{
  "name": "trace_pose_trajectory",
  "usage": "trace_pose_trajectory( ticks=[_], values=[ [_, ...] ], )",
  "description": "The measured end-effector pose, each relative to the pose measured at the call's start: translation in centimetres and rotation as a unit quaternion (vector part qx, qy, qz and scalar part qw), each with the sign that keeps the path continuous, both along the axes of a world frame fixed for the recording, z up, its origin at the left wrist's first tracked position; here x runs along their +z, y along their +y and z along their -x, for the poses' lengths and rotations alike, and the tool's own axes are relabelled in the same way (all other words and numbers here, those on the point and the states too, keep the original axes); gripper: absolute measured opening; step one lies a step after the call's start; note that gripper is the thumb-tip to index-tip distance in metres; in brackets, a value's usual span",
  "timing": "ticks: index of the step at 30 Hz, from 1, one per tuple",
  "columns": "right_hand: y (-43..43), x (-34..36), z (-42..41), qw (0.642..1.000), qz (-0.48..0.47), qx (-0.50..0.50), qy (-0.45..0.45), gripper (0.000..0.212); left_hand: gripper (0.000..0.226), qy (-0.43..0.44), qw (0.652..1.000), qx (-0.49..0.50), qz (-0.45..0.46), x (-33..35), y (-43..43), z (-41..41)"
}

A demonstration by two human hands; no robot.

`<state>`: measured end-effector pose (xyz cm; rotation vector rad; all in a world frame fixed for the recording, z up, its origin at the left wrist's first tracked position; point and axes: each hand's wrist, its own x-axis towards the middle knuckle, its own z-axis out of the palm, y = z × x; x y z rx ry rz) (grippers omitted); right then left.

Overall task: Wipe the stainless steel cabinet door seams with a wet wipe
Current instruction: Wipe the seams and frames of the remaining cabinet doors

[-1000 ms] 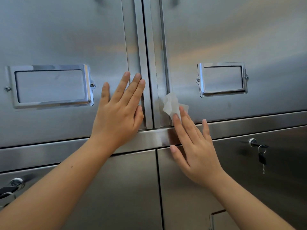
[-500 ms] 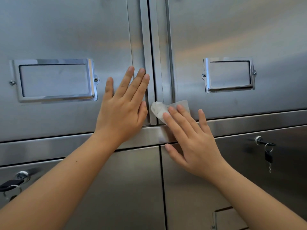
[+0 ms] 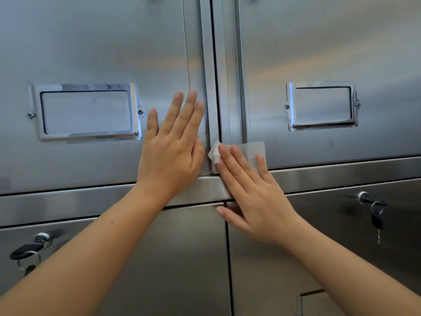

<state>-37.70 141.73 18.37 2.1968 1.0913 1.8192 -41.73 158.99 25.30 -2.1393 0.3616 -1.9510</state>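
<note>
A stainless steel cabinet fills the view, with a vertical seam (image 3: pixel 214 65) between its two upper doors. My left hand (image 3: pixel 173 151) lies flat with straight fingers on the upper left door (image 3: pixel 91 42), just left of the seam. My right hand (image 3: pixel 250 192) presses a white wet wipe (image 3: pixel 250 149) with straight fingers against the bottom of the seam, where the upper doors meet the horizontal rail (image 3: pixel 330 176). The wipe spreads onto the lower corner of the upper right door (image 3: pixel 330 42).
Each upper door carries a chrome label holder, one at the left (image 3: pixel 86 111) and one at the right (image 3: pixel 322 106). Below the rail, two lower doors have locks with keys: a black key at the left (image 3: pixel 29 249) and a hanging key at the right (image 3: pixel 376 215).
My right hand has slid the wipe down and left, from the right door's edge onto the bottom of the central seam, and the wipe has flattened out. My left hand stays on the left door.
</note>
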Motion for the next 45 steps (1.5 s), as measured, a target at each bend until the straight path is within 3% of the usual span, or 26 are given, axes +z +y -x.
trace_pose_trajectory(
  ticks=[5,10,16,22,29,37,45],
  values=[
    [-0.4,-0.3,0.1,0.999,0.045,0.001,0.003,0.073,0.055,-0.002,0.998,-0.032,0.049,-0.1,0.0,0.4],
    [0.8,2.8,0.1,0.999,0.009,0.026,0.023,0.074,0.055,0.0,0.998,-0.044,0.052,-0.1,0.0,0.5],
    [0.5,0.0,0.0,0.999,0.027,0.014,0.017,0.072,0.057,-0.01,0.997,-0.056,0.054,-0.1,0.0,0.4],
    [0.9,3.6,-0.4,1.0,0.011,0.006,0.006,0.07,0.057,-0.008,0.997,-0.056,0.057,-0.2,0.1,0.4],
    [0.4,-0.2,0.0,0.999,0.028,0.0,0.025,0.072,0.056,0.009,0.998,-0.043,0.053,-0.4,0.3,0.4],
    [0.1,3.4,0.1,0.998,0.053,-0.007,0.03,0.071,0.058,0.043,0.998,0.0,0.042,-0.3,0.6,0.9],
    [0.2,7.7,0.0,0.996,0.06,-0.029,0.052,0.069,0.059,0.013,1.0,0.007,0.028,4.2,1.1,1.6]
  ],
)
